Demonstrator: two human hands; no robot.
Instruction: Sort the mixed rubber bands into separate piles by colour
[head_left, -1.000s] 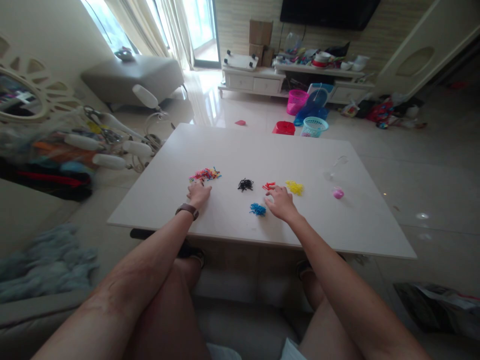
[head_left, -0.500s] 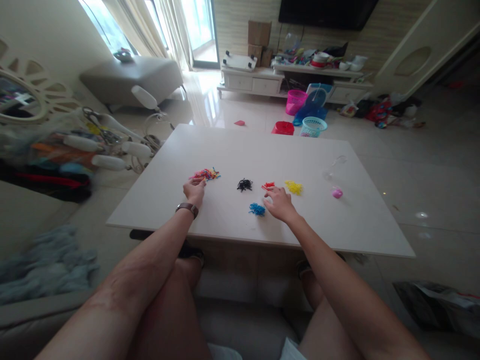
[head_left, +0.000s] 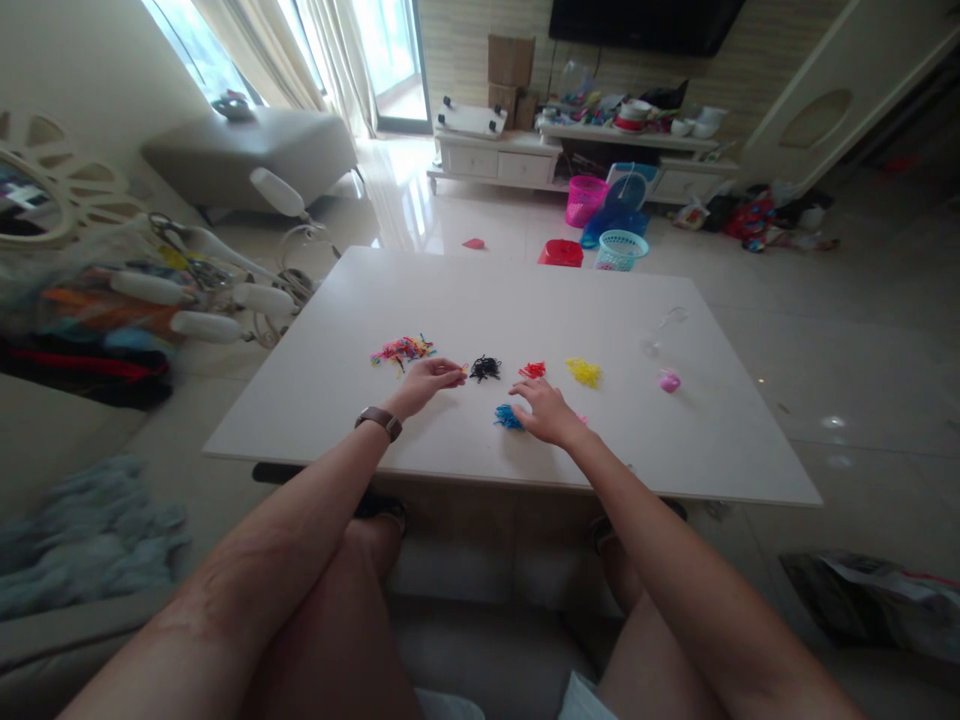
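My left hand (head_left: 431,382), a watch on its wrist, is closed in a pinch just left of the black pile of short strands (head_left: 486,368). A small yellowish strand (head_left: 464,370) pokes out at its fingertips. My right hand (head_left: 550,410) is open, fingers apart, beside the blue pile (head_left: 508,416) and partly over it. Past its fingers lies the red pile (head_left: 533,370), with the yellow pile (head_left: 584,372) to the right. The mixed-colour pile (head_left: 405,350) sits behind my left hand. A bit of pink (head_left: 583,420) shows by my right wrist.
The white table (head_left: 480,295) also bears a pink ball-like item (head_left: 670,381) and a clear plastic piece (head_left: 651,345) at right. Beyond its far edge stand a red stool (head_left: 561,253) and a light-blue basket (head_left: 621,250). A lamp-like fixture (head_left: 262,298) is close to the left edge.
My left hand has moved right from the mixed pile to near the black pile, with a small strand in its fingers. My right hand has drawn back slightly from the red pile toward the blue.
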